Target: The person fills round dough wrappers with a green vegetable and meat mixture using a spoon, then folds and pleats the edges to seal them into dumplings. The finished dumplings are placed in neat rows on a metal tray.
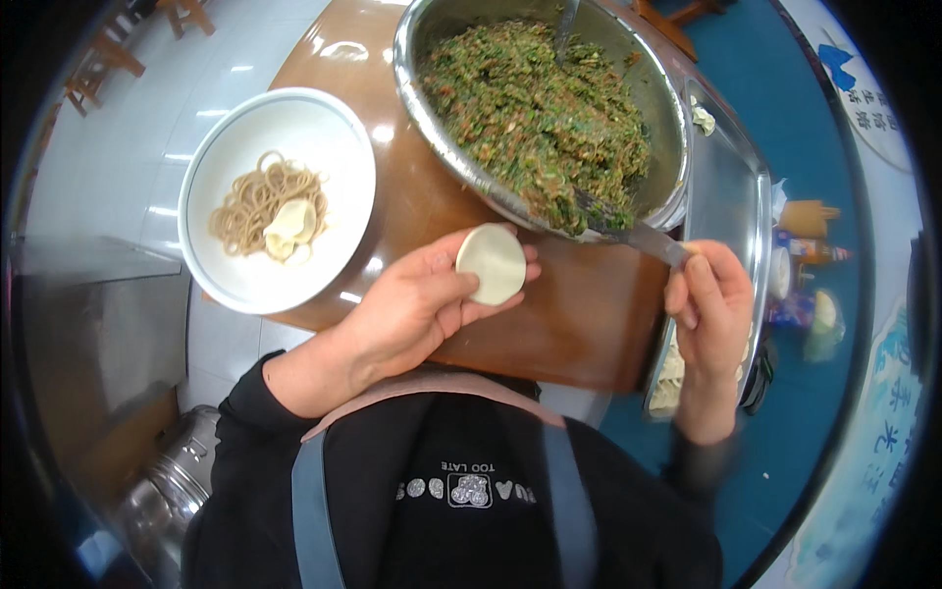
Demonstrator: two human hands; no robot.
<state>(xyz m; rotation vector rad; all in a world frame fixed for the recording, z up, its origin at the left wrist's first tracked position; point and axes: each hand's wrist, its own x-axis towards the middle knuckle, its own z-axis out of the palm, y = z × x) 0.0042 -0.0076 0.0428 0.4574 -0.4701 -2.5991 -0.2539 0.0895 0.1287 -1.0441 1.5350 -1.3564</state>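
Note:
My left hand (434, 291) holds a round pale dough wrapper (493, 265) flat across its fingers, with the thumb on its edge. In my right hand (710, 302) is the end of a flat metal spatula (655, 241). Its far end carries a lump of green and brown minced filling (559, 210) at the near rim of a large steel basin (458, 156). More chopped filling (530, 103) heaps up inside the basin, and a second metal utensil (565, 33) stands in it at the back.
A white bowl (210, 177) at the left contains a stack of thin rings (257, 199) and pale dough pieces (289, 227). Metal trays (725, 184) line the right side of the brown table (581, 324); folded dumplings (671, 372) lie in the nearer part. Steel pots (165, 486) stand at lower left.

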